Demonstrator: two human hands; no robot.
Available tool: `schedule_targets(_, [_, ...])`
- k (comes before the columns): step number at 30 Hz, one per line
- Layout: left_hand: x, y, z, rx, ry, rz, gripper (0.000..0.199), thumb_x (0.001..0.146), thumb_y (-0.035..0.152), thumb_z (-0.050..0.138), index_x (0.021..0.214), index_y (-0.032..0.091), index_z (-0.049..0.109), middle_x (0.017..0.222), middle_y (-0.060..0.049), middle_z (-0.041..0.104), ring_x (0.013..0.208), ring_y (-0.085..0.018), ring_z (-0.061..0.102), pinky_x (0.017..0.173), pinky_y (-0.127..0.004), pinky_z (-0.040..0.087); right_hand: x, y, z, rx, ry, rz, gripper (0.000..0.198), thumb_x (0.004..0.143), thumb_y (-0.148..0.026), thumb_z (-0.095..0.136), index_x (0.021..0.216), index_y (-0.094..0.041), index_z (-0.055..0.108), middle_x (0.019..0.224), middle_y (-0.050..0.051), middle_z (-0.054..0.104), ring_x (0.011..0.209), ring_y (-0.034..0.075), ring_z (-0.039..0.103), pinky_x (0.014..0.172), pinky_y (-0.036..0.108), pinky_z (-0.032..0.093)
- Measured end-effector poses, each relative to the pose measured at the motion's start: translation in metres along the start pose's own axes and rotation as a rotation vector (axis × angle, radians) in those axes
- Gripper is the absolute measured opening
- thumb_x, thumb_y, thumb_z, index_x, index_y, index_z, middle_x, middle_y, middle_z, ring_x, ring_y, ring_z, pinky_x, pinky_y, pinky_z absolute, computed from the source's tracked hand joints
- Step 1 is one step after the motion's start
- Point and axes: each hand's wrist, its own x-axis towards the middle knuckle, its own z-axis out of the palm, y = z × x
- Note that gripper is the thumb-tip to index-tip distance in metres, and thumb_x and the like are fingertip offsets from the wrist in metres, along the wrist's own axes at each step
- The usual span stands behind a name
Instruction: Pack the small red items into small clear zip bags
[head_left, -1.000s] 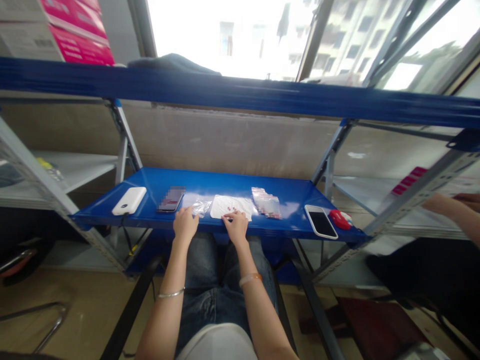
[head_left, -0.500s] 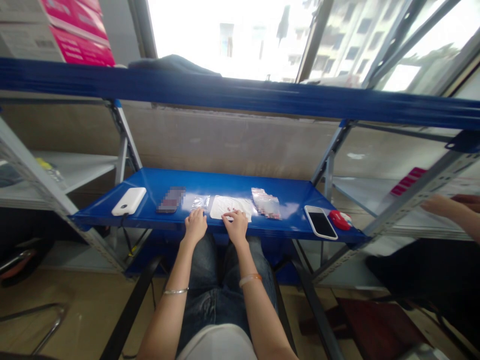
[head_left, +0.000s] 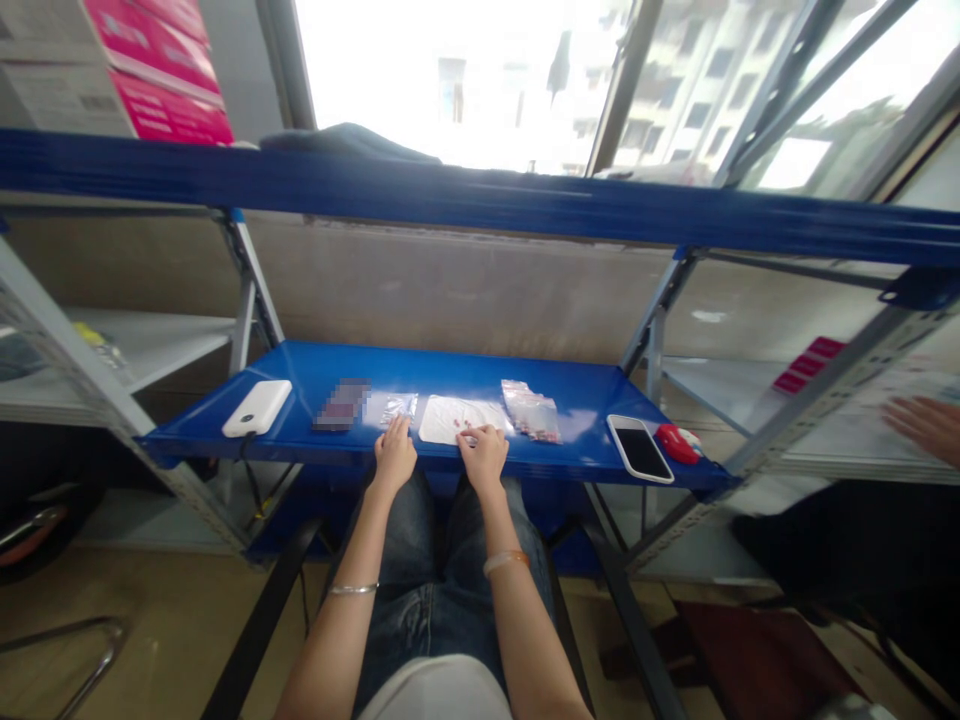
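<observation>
My left hand (head_left: 394, 458) rests at the table's front edge, fingers stretched toward a small clear plastic bag (head_left: 400, 406) and touching or nearly touching its near side. Over the near right part of a white sheet (head_left: 436, 420), paper or cloth, is my right hand (head_left: 484, 456). Its thumb and forefinger come together low over the sheet; whatever lies between them is too small to make out. Several tiny reddish pieces (head_left: 460, 423) lie on the sheet just beyond those fingertips. To the right are clear bags (head_left: 531, 408) with similar reddish pieces inside.
On the blue table (head_left: 420, 358) are a white power bank (head_left: 259, 407) with a cable, a blurred-out dark object (head_left: 343, 405), a white-framed phone (head_left: 640, 447) and a red item (head_left: 679, 443). A blue shelf beam (head_left: 480, 203) crosses above. Another person's hand (head_left: 926, 425) shows far right.
My right hand has shifted slightly to the right over the sheet, uncovering more reddish pieces. My left hand stays by the small bag. The other person's hand at far right has moved.
</observation>
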Motion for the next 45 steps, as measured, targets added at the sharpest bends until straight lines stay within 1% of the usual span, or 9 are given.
schedule_targets(3, [0.002, 0.005, -0.003, -0.100, -0.023, 0.090, 0.055, 0.077, -0.002, 0.035, 0.126, 0.014, 0.054, 0.140, -0.010, 0.047, 0.133, -0.018, 0.038, 0.108, -0.033, 0.033, 0.003, 0.005, 0.000, 0.029, 0.059, 0.011, 0.022, 0.083, -0.033, 0.057, 0.091, -0.021, 0.073, 0.095, 0.009, 0.064, 0.095, 0.025, 0.051, 0.079, 0.033, 0.032])
schedule_targets(6, [0.000, 0.010, -0.006, -0.165, -0.042, 0.143, 0.049, 0.079, 0.001, 0.036, 0.118, 0.017, 0.061, 0.132, -0.007, 0.055, 0.127, -0.017, 0.047, 0.108, -0.032, 0.034, 0.007, 0.017, -0.006, 0.030, 0.177, 0.079, 0.028, 0.084, -0.034, 0.054, 0.099, -0.018, 0.071, 0.098, 0.012, 0.063, 0.097, 0.027, 0.051, 0.080, 0.035, 0.033])
schedule_targets(15, [-0.003, 0.014, -0.016, -0.187, -0.112, 0.108, 0.038, 0.080, 0.008, 0.040, 0.098, 0.021, 0.071, 0.107, -0.003, 0.071, 0.109, -0.019, 0.061, 0.101, -0.032, 0.041, 0.014, 0.064, -0.035, -0.042, 0.488, 0.368, 0.031, 0.082, -0.026, 0.048, 0.105, -0.016, 0.068, 0.118, 0.016, 0.059, 0.113, 0.032, 0.046, 0.087, 0.042, 0.035])
schedule_targets(22, [-0.001, 0.011, -0.015, -0.213, -0.122, 0.092, 0.037, 0.080, 0.009, 0.041, 0.099, 0.019, 0.071, 0.106, -0.004, 0.071, 0.107, -0.021, 0.062, 0.099, -0.032, 0.042, 0.016, 0.080, -0.036, -0.071, 0.528, 0.459, 0.047, 0.079, -0.031, 0.055, 0.121, -0.011, 0.057, 0.127, 0.021, 0.054, 0.127, 0.037, 0.036, 0.096, 0.049, 0.028])
schedule_targets(29, [-0.001, 0.008, -0.015, -0.273, -0.079, 0.085, 0.036, 0.080, 0.010, 0.042, 0.101, 0.016, 0.070, 0.106, -0.008, 0.071, 0.104, -0.023, 0.063, 0.095, -0.033, 0.045, 0.017, 0.079, -0.043, 0.056, 0.658, 0.492, 0.038, 0.076, -0.025, 0.054, 0.110, -0.011, 0.064, 0.109, 0.018, 0.062, 0.108, 0.032, 0.052, 0.092, 0.045, 0.035])
schedule_targets(34, [-0.002, 0.013, -0.019, -0.371, 0.034, 0.087, 0.033, 0.080, 0.011, 0.044, 0.100, 0.016, 0.069, 0.105, -0.009, 0.071, 0.099, -0.023, 0.065, 0.091, -0.035, 0.048, 0.021, 0.080, -0.048, 0.386, 0.751, 0.435, 0.037, 0.077, -0.024, 0.048, 0.107, -0.009, 0.062, 0.099, 0.016, 0.063, 0.079, 0.021, 0.062, 0.081, 0.036, 0.047])
schedule_targets(36, [-0.002, 0.016, -0.020, -0.446, 0.100, 0.102, 0.031, 0.081, 0.013, 0.045, 0.100, 0.016, 0.069, 0.104, -0.010, 0.071, 0.100, -0.023, 0.065, 0.091, -0.036, 0.047, 0.024, 0.078, -0.049, 0.547, 0.735, 0.431, 0.038, 0.074, -0.027, 0.051, 0.107, -0.010, 0.061, 0.097, 0.014, 0.063, 0.076, 0.019, 0.062, 0.075, 0.034, 0.049])
schedule_targets(39, [-0.001, 0.022, -0.021, -0.593, 0.141, 0.102, 0.028, 0.082, 0.018, 0.046, 0.101, 0.014, 0.067, 0.104, -0.011, 0.070, 0.102, -0.023, 0.064, 0.092, -0.037, 0.047, 0.030, 0.069, -0.052, 0.811, 0.611, 0.387, 0.043, 0.066, -0.030, 0.059, 0.105, -0.011, 0.061, 0.087, 0.008, 0.064, 0.069, 0.017, 0.061, 0.067, 0.031, 0.050])
schedule_targets(45, [-0.001, 0.036, -0.028, -0.996, 0.025, -0.056, 0.041, 0.077, 0.041, 0.061, 0.107, 0.013, 0.063, 0.109, -0.015, 0.068, 0.102, -0.025, 0.064, 0.089, -0.037, 0.048, 0.029, 0.030, -0.062, 1.198, 0.181, 0.240, 0.039, 0.058, -0.029, 0.067, 0.096, -0.018, 0.066, 0.078, 0.001, 0.062, 0.068, 0.013, 0.059, 0.064, 0.027, 0.047])
